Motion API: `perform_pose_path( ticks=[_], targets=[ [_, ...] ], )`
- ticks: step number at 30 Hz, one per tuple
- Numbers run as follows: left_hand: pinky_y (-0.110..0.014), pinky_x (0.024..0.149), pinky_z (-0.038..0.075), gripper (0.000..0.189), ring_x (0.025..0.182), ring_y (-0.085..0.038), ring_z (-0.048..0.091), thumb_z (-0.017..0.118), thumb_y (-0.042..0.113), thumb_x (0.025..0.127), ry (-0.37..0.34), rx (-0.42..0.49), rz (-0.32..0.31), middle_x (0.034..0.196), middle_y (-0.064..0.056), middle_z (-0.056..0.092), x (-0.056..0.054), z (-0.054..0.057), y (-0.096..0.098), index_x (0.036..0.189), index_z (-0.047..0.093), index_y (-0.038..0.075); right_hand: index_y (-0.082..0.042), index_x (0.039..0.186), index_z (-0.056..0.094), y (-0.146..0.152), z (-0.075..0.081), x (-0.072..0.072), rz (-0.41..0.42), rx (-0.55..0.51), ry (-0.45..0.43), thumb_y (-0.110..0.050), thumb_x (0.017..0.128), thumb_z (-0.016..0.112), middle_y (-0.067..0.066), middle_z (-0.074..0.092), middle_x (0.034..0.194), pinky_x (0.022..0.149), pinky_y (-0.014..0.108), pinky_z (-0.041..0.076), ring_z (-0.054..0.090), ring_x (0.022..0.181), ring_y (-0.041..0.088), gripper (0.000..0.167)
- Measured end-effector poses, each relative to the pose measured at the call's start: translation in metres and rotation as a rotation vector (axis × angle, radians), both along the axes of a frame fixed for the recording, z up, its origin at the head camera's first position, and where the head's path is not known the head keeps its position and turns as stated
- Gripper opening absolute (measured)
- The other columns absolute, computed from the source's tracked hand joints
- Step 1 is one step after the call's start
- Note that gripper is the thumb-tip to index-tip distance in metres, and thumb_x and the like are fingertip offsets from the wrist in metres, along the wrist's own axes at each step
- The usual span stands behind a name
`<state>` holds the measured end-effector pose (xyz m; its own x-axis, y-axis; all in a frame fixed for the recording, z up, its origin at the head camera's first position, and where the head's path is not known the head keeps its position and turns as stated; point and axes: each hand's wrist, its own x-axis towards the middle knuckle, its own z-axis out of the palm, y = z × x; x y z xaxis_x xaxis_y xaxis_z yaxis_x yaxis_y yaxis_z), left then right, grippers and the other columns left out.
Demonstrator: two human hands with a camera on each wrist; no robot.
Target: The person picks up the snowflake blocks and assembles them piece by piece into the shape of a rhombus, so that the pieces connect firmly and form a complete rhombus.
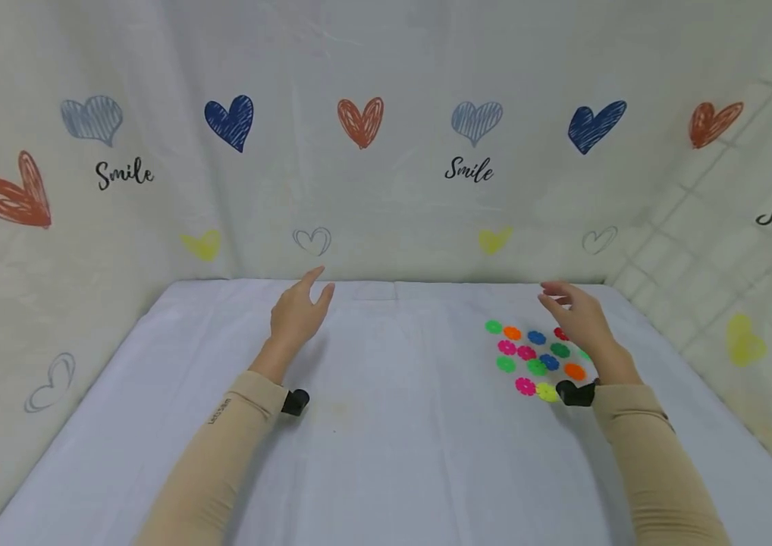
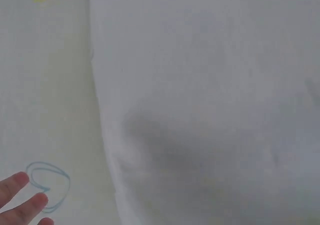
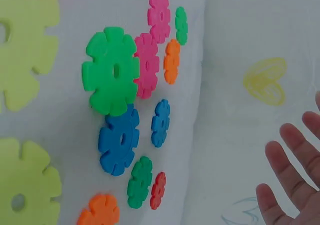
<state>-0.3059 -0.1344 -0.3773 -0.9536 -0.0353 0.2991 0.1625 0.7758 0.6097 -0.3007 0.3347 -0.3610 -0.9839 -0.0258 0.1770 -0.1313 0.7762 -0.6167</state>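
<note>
Several flat, notched plastic discs shaped like flowers lie on the right part of the white-covered table, among them a green disc (image 3: pixel 111 71), a blue disc (image 3: pixel 120 141) and an orange disc (image 1: pixel 574 371). Above their far right side hovers my right hand (image 1: pixel 579 312), holding nothing, its fingers (image 3: pixel 295 170) loosely bent in the right wrist view. On the left, my left hand (image 1: pixel 296 312) is raised over bare cloth with thumb and fingers apart and nothing in it. Only the tips of its fingers (image 2: pixel 22 210) show in the left wrist view.
A white cloth (image 1: pixel 386 425) covers the table. Behind it hangs a pale curtain (image 1: pixel 406 197) printed with hearts and the word Smile, which also runs along both sides. Each wrist wears a small black camera (image 1: pixel 296 402).
</note>
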Motion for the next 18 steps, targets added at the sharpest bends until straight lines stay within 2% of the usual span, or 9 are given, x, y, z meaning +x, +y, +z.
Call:
perform_pose_path(
  ticks=[5,10,18],
  targets=[
    [-0.054,0.084,0.052,0.054,0.127,-0.042,0.056,0.051,0.043,0.106,-0.03,0.112,-0.036,0.149,-0.013,0.055,-0.001,0.0,0.019,0.155,0.045,0.02,0.001,0.15,0.044,0.014,-0.003,0.005,-0.009,-0.016,-0.059,-0.039,0.11,0.045,0.029,0.047,0.144,0.098,0.062,0.046,0.042,0.129,0.049,0.056],
    [-0.053,0.095,0.05,0.05,0.127,-0.036,0.057,0.055,0.039,0.106,-0.041,0.232,-0.084,0.14,-0.013,0.062,-0.006,-0.003,0.04,0.15,0.051,0.017,0.003,0.147,0.047,0.03,-0.008,0.008,-0.003,0.007,-0.083,-0.038,0.11,0.046,0.031,0.049,0.14,0.096,0.062,0.046,0.046,0.125,0.049,0.055],
    [-0.046,0.085,0.054,0.046,0.112,-0.031,0.064,0.06,0.035,0.104,-0.087,0.373,-0.166,0.125,-0.013,0.068,-0.012,-0.006,0.078,0.145,0.057,0.015,0.007,0.144,0.049,0.053,-0.015,0.012,-0.011,0.022,-0.134,-0.031,0.11,0.049,0.034,0.049,0.138,0.098,0.064,0.044,0.043,0.123,0.052,0.051]
  ],
)
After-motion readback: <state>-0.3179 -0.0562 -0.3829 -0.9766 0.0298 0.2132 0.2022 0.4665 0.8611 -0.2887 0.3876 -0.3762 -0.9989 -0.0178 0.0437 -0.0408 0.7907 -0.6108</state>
